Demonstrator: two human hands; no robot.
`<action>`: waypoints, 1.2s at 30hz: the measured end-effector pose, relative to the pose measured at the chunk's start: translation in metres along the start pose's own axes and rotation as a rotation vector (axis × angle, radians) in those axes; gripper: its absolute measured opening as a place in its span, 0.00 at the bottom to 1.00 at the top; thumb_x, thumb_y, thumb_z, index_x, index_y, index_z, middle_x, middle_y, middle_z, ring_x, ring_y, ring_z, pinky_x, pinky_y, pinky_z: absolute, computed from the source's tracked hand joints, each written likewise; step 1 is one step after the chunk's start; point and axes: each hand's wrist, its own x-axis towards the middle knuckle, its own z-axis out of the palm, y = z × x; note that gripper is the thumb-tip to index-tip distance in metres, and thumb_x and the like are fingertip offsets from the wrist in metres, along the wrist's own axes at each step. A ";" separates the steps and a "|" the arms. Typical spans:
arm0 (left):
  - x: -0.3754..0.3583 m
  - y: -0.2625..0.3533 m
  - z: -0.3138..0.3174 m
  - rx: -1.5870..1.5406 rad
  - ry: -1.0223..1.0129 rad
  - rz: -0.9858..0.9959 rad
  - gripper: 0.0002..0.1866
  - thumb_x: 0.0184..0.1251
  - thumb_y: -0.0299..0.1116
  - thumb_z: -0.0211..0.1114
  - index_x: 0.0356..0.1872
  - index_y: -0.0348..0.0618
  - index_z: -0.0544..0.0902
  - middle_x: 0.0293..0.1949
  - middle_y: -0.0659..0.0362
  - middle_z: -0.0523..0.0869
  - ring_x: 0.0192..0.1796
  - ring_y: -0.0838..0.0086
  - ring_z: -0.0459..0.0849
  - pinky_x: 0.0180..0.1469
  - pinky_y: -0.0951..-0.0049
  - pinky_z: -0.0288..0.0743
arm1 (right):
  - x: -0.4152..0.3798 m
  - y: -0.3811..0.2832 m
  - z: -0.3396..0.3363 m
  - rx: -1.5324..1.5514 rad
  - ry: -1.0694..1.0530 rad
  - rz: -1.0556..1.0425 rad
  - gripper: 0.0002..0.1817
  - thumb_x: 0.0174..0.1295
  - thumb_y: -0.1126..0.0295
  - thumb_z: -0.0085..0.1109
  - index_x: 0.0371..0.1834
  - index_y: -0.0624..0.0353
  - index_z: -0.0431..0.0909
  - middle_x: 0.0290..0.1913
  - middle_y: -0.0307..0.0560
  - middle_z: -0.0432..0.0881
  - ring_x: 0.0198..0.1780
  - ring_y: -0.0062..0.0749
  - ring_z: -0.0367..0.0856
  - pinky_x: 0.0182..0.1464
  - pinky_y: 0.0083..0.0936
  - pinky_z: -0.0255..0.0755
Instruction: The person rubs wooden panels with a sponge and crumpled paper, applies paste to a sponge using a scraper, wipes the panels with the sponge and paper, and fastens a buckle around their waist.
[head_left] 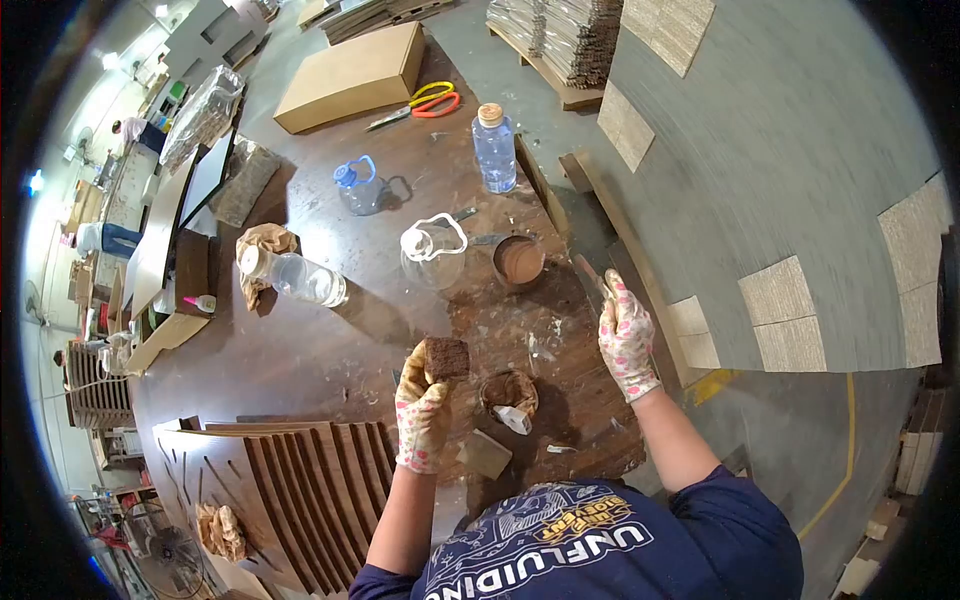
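A coarse, dark brown sponge-like block (pixel 446 358) is pinched in my gloved left hand (pixel 421 410), over the front part of the brown table. My right hand (pixel 627 345), in a white glove with pink spots, grips a putty knife (pixel 588 272) at the table's right edge, its brown-smeared blade pointing up and left. Left of that blade sits a round cup of brown paste (pixel 521 262). A small tub (pixel 508 396) with a crumpled white piece in it stands just right of my left hand. Below it lies a flat tan block (pixel 484 455).
Bottles stand about the table: a clear one (pixel 308 279), a handled jug (pixel 433 258), a small blue-capped jug (pixel 358 187) and a cork-topped one (pixel 494 150). Farther back are scissors (pixel 432 101) and a cardboard box (pixel 352 76). Slotted brown panels (pixel 290 490) are stacked at front left.
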 end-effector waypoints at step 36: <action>-0.042 0.014 -0.033 -0.013 0.192 0.049 0.32 0.54 0.26 0.74 0.61 0.39 0.72 0.55 0.56 0.81 0.57 0.66 0.81 0.61 0.65 0.76 | 0.196 -0.161 -0.009 0.258 -0.063 -0.534 0.11 0.59 0.69 0.63 0.44 0.57 0.82 0.44 0.51 0.82 0.46 0.45 0.79 0.52 0.38 0.73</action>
